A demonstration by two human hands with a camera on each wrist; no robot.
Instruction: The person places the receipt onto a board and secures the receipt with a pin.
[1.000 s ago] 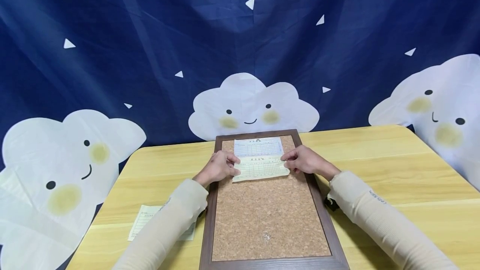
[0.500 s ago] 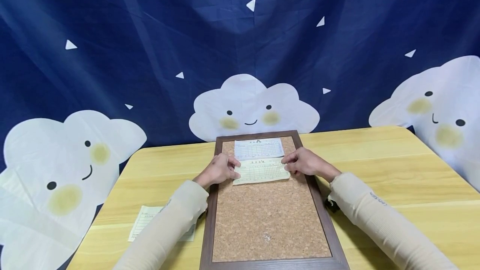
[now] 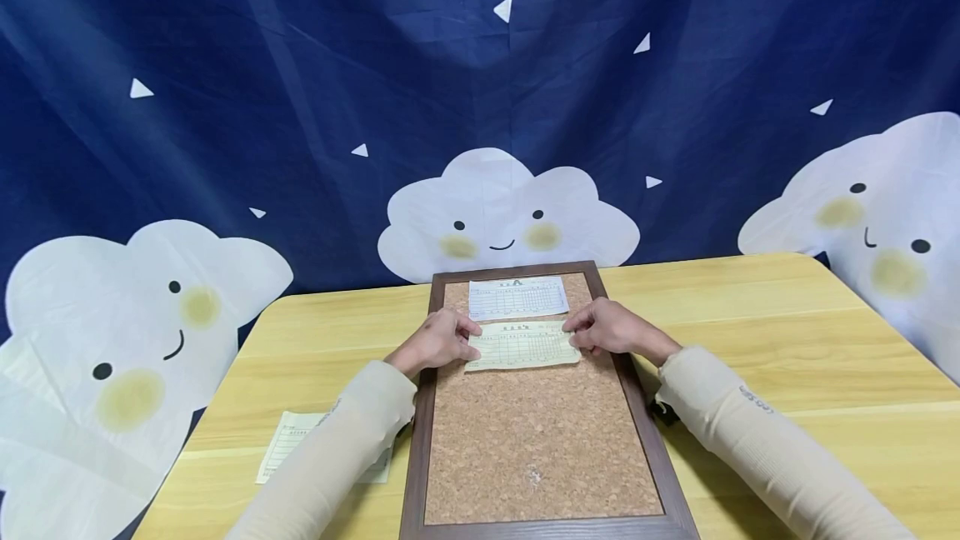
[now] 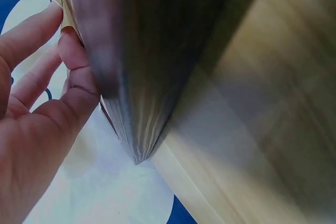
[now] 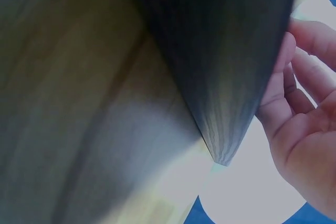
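A pale yellow printed form [image 3: 522, 347] lies across the upper part of a cork board [image 3: 536, 440] with a dark brown frame [image 3: 416, 457]. My left hand [image 3: 438, 338] pinches the form's left edge between thumb and fingers. At the opposite edge, my right hand [image 3: 613, 327] pinches it the same way. Just above, a white printed form [image 3: 517, 298] lies flat at the top of the cork, with a thin strip of cork showing between the two. In the left wrist view, the fingers [image 4: 73, 51] are at the yellow paper's edge beside the frame.
Another pale form [image 3: 288, 440] lies on the wooden table [image 3: 750, 307] to the left, partly covered by my left sleeve [image 3: 337, 440]. A whitish mark [image 3: 533, 475] shows low on the cork. Behind the table hangs a blue curtain [image 3: 450, 65] with cloud faces.
The yellow form has come slightly toward me, away from the white form, whose lower edge it overlapped before. Both hands keep their hold and have shifted only a little.
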